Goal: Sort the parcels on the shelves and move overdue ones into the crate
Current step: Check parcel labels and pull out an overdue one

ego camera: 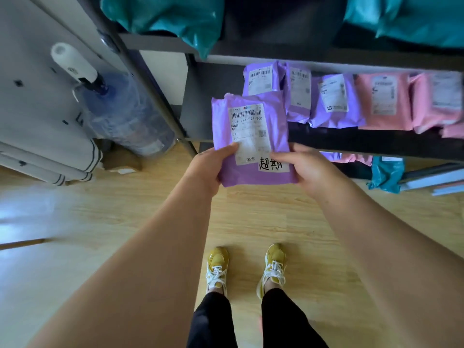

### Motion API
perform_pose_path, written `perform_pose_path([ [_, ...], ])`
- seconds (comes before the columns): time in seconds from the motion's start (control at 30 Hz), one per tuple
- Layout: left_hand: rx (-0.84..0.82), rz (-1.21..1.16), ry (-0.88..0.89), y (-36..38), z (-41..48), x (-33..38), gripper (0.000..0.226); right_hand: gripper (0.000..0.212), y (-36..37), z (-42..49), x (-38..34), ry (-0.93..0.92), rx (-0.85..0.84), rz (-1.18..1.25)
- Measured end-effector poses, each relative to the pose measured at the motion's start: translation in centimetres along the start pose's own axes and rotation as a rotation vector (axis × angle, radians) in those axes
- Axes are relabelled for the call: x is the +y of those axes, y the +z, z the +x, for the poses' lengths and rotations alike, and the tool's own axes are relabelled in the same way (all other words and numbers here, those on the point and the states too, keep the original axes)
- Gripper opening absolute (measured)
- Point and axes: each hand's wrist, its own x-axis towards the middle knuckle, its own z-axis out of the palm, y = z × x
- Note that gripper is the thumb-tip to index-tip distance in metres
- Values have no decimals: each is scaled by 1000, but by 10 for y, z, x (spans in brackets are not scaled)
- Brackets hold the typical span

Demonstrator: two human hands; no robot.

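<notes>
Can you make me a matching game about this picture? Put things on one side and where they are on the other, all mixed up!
Things
1. purple parcel
2. pink parcels
3. teal bags
4. water bottle

Places
A. on the upper shelf
B. standing left of the shelves
C. held by the left hand and the right hand
D. on the lower shelf

Pairs: 1-C, 2-D, 3-A, 4-B
</notes>
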Motion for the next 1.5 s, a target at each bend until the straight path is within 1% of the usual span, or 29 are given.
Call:
perform_pose_path([
  [0.03,6,35,-1,2,-15,4,39,26,1,-16,-4,1,22,-18],
  [0.13,18,103,-15,6,-52,11,35,24,3,-50,-8,7,70,-26],
  [0.3,-31,193,-45,15,-114,32,35,31,3,-114,-15,48,140,49],
  [0.37,-92,233,-57,22,-135,42,37,29,2,-137,-21,32,173,71],
  [0.43,-145,252,-42,27,-149,49,46,31,0,-156,-28,12,198,102],
  [0.53,-235,269,-24,36,-168,55,67,30,-9,-184,-37,-47,235,118],
  [0.57,-261,280,-18,41,-172,55,68,28,-14,-193,-39,-63,260,118],
  [0.67,-319,296,-16,59,-182,53,54,29,-30,-215,-42,-101,305,156],
  [0.77,-417,354,-13,95,-195,54,55,44,-55,-237,-46,-138,375,204],
  [0.83,-472,397,-3,120,-200,54,54,47,-73,-247,-48,-158,410,248],
  [0.97,-560,464,25,177,-209,52,35,43,-114,-263,-48,-198,473,369],
  [1.07,-594,489,36,224,-216,44,34,33,-154,-271,-44,-204,489,452],
  [1.13,-620,502,42,263,-221,30,31,34,-192,-279,-41,-200,510,478],
  [1.23,-632,529,28,317,-231,6,25,35,-249,-292,-38,-200,539,434],
  [1.33,-629,547,38,370,-240,-20,27,37,-305,-306,-36,-214,575,427],
  [1.4,-613,552,47,400,-246,-36,25,35,-335,-315,-36,-211,587,435],
  [1.5,-569,561,41,442,-256,-57,28,30,-377,-329,-37,-208,605,453],
])
